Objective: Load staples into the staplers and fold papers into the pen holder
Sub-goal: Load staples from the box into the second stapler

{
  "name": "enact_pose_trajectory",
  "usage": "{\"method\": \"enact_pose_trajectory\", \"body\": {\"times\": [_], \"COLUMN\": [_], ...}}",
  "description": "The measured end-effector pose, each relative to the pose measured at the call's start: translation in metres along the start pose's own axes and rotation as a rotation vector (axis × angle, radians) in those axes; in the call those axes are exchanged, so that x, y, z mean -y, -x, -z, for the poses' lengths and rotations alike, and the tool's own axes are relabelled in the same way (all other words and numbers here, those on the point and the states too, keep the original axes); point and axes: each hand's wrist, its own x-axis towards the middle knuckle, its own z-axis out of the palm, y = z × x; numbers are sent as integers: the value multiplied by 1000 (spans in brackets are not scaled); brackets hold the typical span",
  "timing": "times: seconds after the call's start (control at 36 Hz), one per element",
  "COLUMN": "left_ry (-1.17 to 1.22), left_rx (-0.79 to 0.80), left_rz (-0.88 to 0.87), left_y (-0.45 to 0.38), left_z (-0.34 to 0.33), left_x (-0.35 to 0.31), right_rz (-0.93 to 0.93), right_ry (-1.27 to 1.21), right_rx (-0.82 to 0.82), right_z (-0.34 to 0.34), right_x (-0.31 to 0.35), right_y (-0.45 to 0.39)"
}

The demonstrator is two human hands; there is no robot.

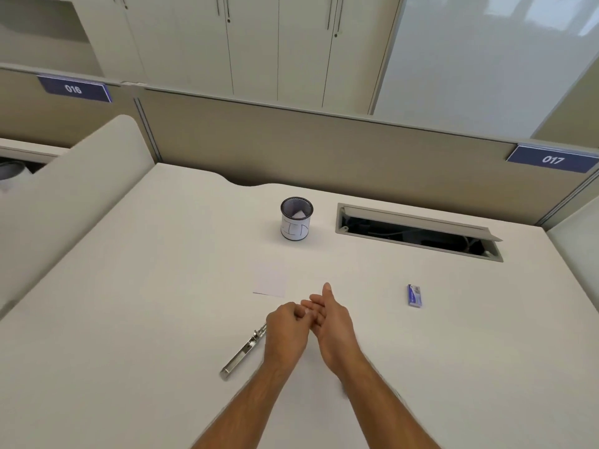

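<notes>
**Loading staples, hands meeting mid-desk**

Working near to far: stapler (243, 351) lies opened out by our left hand (285, 332), prob. ready for loading. Left fingers curled; can't tell what they pinch. Right hand (330, 319) flat, open, touching left. Paper (270, 283), staple box (414, 295) beyond; pen holder (295, 218) w/ paper farthest.

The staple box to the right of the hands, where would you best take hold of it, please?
Judging by its pose, pinch the staple box across its two long sides from above. It lies flat on the desk, narrow, pointing away from the person, with free space all around; the right hand is nearer.
</notes>
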Motion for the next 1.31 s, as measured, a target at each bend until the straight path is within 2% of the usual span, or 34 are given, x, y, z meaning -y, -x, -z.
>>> {"method": "enact_pose_trajectory", "body": {"times": [0.14, 0.25, 0.42, 0.58, 0.72, 0.86, 0.97, 1.08, 1.19, 1.25, 1.31], "left_ry": [21, 139, 341, 330, 279, 314, 242, 274, 102, 17, -69], "left_rx": [-4, -5, 63, 278, 343, 308, 314, 268, 22, 2, 49], "left_rz": [62, 111, 201, 210, 148, 139, 112, 155, 56, 27, 26], "left_y": [-2, -1, -5, -15, -19, -19, -20, -19, -24, -25, -25], "left_z": [25, 45, 72, 96, 109, 111, 111, 114, 118, 119, 117], "left_x": [13, 20, 32, 45, 49, 54, 57, 49, 52, 57, 66], "right_rz": [10, 67, 261, 385, 509, 534, 526, 545, 570, 591, 619], "right_ry": [75, 161, 585, 906, 1131, 1264, 1335, 1349, 1282, 1272, 1281], "right_rx": [61, 77, 172, 234, 292, 316, 330, 311, 187, 154, 151], "right_z": [-23, -33, -36, -39, -41, -42, -41, -38, -26, -21, -18], "right_x": [-12, -21, -29, -29, -26, -24, -24, -26, -32, -34, -37], "right_y": [11, 13, 14, 11, 6, 4, 0, -3, -13, -17, -21]}}
